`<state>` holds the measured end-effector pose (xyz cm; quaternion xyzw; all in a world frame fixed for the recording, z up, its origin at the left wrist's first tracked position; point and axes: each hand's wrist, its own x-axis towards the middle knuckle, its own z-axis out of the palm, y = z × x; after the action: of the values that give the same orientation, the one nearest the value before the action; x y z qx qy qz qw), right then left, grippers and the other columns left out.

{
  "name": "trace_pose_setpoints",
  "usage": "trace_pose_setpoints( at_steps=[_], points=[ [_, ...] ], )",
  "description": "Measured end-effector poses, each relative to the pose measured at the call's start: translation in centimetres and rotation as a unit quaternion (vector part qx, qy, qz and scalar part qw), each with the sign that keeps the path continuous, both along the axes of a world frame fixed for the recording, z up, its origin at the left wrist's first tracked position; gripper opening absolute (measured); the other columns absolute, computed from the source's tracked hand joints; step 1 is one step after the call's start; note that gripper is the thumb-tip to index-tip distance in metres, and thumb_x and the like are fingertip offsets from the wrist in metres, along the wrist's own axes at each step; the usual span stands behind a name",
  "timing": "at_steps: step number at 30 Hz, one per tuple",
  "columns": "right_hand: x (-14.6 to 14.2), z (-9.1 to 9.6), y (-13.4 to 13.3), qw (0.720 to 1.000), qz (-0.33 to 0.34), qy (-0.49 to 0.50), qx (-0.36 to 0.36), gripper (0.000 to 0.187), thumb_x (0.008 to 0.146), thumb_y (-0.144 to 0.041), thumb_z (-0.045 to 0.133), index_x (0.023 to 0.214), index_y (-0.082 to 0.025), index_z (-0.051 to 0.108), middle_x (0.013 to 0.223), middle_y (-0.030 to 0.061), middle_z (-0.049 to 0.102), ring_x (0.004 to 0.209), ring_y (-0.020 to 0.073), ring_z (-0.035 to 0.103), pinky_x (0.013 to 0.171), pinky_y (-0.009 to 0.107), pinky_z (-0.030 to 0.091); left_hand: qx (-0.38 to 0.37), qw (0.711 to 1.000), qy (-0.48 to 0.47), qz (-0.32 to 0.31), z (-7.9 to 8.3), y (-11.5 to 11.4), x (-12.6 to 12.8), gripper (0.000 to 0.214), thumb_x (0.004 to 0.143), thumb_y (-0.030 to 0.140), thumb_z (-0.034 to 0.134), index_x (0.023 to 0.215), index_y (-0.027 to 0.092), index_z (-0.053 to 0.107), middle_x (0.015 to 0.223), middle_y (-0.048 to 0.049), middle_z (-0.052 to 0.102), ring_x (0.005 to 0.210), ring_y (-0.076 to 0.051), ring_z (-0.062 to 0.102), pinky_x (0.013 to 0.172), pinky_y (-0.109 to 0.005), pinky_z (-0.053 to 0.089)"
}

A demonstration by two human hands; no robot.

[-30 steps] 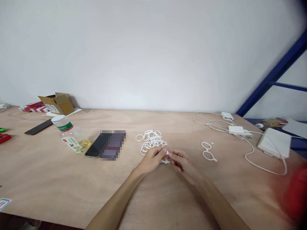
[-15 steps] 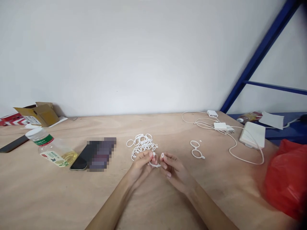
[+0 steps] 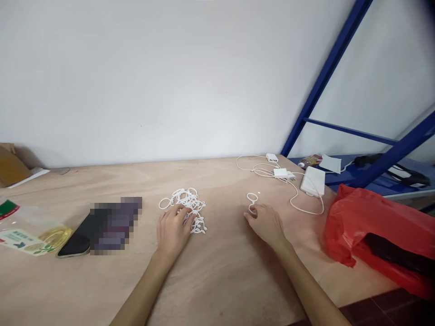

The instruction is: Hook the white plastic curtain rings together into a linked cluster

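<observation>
A heap of several white plastic rings (image 3: 185,201) lies on the wooden table (image 3: 220,271). My left hand (image 3: 172,230) rests on the heap's near edge, fingers spread flat over the rings and holding none. To the right lies a short chain of linked white rings (image 3: 252,198). My right hand (image 3: 265,222) lies low on the table with its fingertips closed over the chain's near ring, which they hide. The two hands are about a hand's width apart.
A dark phone (image 3: 73,237) and a lying bottle of yellow liquid (image 3: 30,235) are at the left. White chargers with cable (image 3: 281,173) and a white box (image 3: 312,182) sit far right. A red plastic bag (image 3: 367,222) lies beside the table's right edge, under a blue rack (image 3: 326,72).
Both hands were pinching one ring together in the middle. They have parted: the left went to the heap, the right to the linked rings. The view has swung to the right.
</observation>
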<state>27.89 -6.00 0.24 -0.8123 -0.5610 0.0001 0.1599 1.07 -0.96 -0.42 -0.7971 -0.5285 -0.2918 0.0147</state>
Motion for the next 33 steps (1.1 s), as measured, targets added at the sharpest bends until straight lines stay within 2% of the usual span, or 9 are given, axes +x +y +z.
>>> trace_pose_setpoints(
  at_steps=[5, 9, 13, 16, 18, 22, 27, 29, 33],
  points=[
    [-0.3, -0.6, 0.2, 0.999, 0.031, -0.01, -0.019, 0.022, 0.082, -0.021, 0.045, 0.075, -0.02, 0.066, 0.076, 0.0102, 0.068, 0.077, 0.025, 0.059, 0.068, 0.033, 0.034, 0.024, 0.998, -0.048, 0.012, -0.3, 0.3, 0.0, 0.022, 0.085, 0.04, 0.057, 0.094, 0.024, 0.07, 0.101, -0.008, 0.064, 0.093, -0.025, 0.057, 0.08, -0.036, 0.037],
    [-2.5, 0.0, 0.9, 0.968, 0.105, 0.221, 0.061, 0.02, 0.083, -0.032, 0.049, 0.07, -0.02, 0.058, 0.068, 0.0044, 0.059, 0.065, 0.0198, 0.051, 0.062, 0.031, 0.033, -0.001, 0.989, -0.148, -0.024, 0.4, 0.1, 0.3, 0.024, 0.087, 0.039, 0.052, 0.087, 0.022, 0.07, 0.094, -0.0088, 0.065, 0.09, -0.024, 0.055, 0.082, -0.035, 0.036],
    [-6.8, 1.2, 1.3, 0.807, 0.184, 0.552, 0.103, 0.03, 0.079, -0.05, 0.058, 0.076, -0.02, 0.056, 0.062, -0.0014, 0.048, 0.061, 0.0145, 0.043, 0.061, 0.028, 0.034, -0.156, 0.939, -0.293, -0.093, 1.2, -0.9, 1.4, 0.038, 0.091, 0.043, 0.042, 0.077, 0.019, 0.068, 0.071, -0.0044, 0.063, 0.072, -0.019, 0.055, 0.07, -0.03, 0.038],
    [-9.9, 1.3, 1.5, 0.681, 0.205, 0.696, 0.1, 0.032, 0.076, -0.051, 0.064, 0.078, -0.02, 0.056, 0.061, -0.0028, 0.045, 0.061, 0.0129, 0.04, 0.062, 0.027, 0.034, -0.268, 0.867, -0.393, -0.15, 1.5, -1.4, 2.4, 0.045, 0.09, 0.05, 0.039, 0.079, 0.016, 0.067, 0.072, -0.0048, 0.064, 0.068, -0.016, 0.055, 0.063, -0.026, 0.039],
    [-11.2, 1.0, 1.5, 0.631, 0.212, 0.741, 0.085, 0.032, 0.077, -0.049, 0.065, 0.073, -0.019, 0.055, 0.061, -0.0029, 0.045, 0.06, 0.0121, 0.039, 0.061, 0.026, 0.034, -0.325, 0.808, -0.458, -0.179, 1.4, -1.4, 2.8, 0.046, 0.088, 0.054, 0.042, 0.075, 0.015, 0.064, 0.067, -0.0037, 0.061, 0.057, -0.013, 0.049, 0.055, -0.024, 0.036],
    [-11.7, 0.4, 1.2, 0.632, 0.213, 0.743, 0.052, 0.031, 0.076, -0.047, 0.067, 0.07, -0.018, 0.059, 0.062, -0.0019, 0.048, 0.06, 0.0116, 0.038, 0.06, 0.026, 0.032, -0.389, 0.744, -0.523, -0.15, 1.0, -0.8, 2.7, 0.04, 0.079, 0.054, 0.055, 0.069, 0.015, 0.058, 0.052, 0.0034, 0.048, 0.044, -0.007, 0.033, 0.046, -0.022, 0.026],
    [-10.8, 0.5, 1.1, 0.65, 0.168, 0.739, 0.048, 0.042, 0.072, -0.059, 0.064, 0.072, -0.017, 0.066, 0.064, 0.0004, 0.052, 0.061, 0.0131, 0.041, 0.058, 0.027, 0.032, -0.274, 0.857, -0.417, -0.129, 2.1, -1.3, 1.6, 0.035, 0.081, 0.045, 0.056, 0.063, 0.016, 0.056, 0.056, 0.0028, 0.046, 0.055, -0.01, 0.039, 0.054, -0.023, 0.03],
    [-10.6, 0.7, 1.2, 0.658, 0.145, 0.738, 0.045, 0.045, 0.071, -0.062, 0.063, 0.068, -0.017, 0.066, 0.065, 0.0008, 0.053, 0.06, 0.0126, 0.04, 0.056, 0.027, 0.031, -0.265, 0.873, -0.376, -0.162, 2.9, -1.8, 1.4, 0.034, 0.082, 0.043, 0.056, 0.062, 0.016, 0.055, 0.058, 0.0025, 0.046, 0.058, -0.011, 0.039, 0.056, -0.024, 0.029],
    [-10.1, 1.2, 1.1, 0.639, 0.152, 0.754, 0.001, 0.039, 0.069, -0.052, 0.07, 0.058, -0.016, 0.061, 0.058, -0.0015, 0.048, 0.051, 0.0083, 0.032, 0.047, 0.024, 0.022, -0.377, 0.784, -0.422, -0.255, 3.9, -2.1, 1.5, 0.034, 0.08, 0.046, 0.06, 0.066, 0.015, 0.057, 0.063, 0.0007, 0.054, 0.059, -0.01, 0.043, 0.057, -0.023, 0.031]
  ],
)
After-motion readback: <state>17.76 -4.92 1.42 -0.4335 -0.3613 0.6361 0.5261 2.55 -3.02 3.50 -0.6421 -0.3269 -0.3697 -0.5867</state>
